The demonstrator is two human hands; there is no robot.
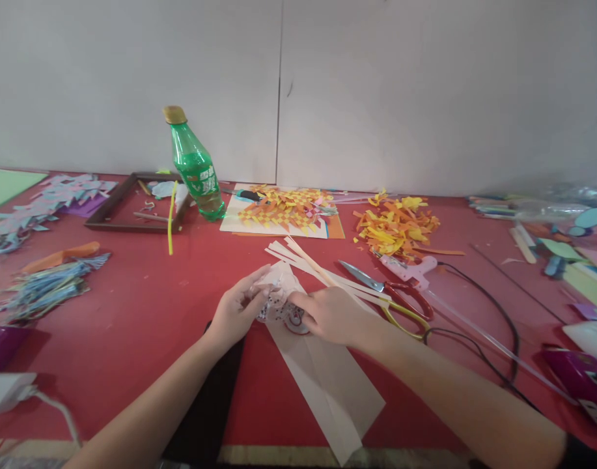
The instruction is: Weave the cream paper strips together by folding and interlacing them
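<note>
Both hands meet at the middle of the red table [146,306]. My left hand [236,312] pinches the edge of a small white patterned paper piece [277,294]. My right hand [331,315] curls its fingers onto the same piece from the right. The piece lies on a long pale paper strip [327,384] that runs toward me. Thin pale paper strips [303,259] fan out just beyond the hands. Red-and-yellow handled scissors [390,294] lie right of my right hand.
A green bottle [196,168] stands at the back beside a dark wooden frame [117,210]. A woven orange-yellow paper mat [283,210] and a heap of orange scraps [396,227] lie behind. A black cable [493,319] loops right. Blue strips [49,286] lie left.
</note>
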